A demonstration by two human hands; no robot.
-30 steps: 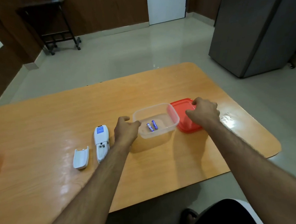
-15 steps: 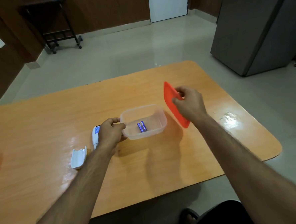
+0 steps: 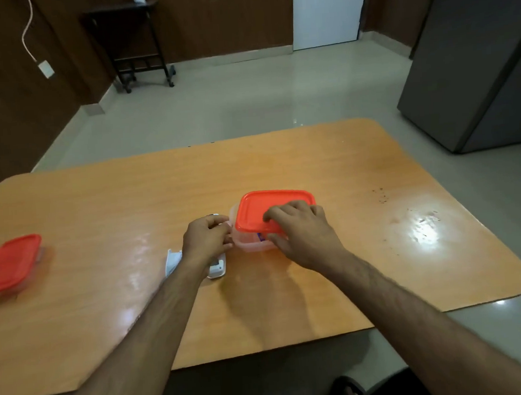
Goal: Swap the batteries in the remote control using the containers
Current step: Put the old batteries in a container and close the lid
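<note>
1. Right hand (image 3: 298, 234) grips the red lid (image 3: 263, 209), laid over the clear container (image 3: 250, 245) mid-counter (image 3: 343, 168).
2. Left hand (image 3: 207, 238) pinches the container's left rim.
3. Remote (image 3: 217, 268) lies just left (battery cover off).
4. Press corners evenly; brace the base.

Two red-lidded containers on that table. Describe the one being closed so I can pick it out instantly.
On the wooden table, look near the middle, not the left edge. The clear container sits between both hands, the right hand on its red lid and the left hand at its side. Unlike the other container, it has hands on it and a white remote beside it.
</note>
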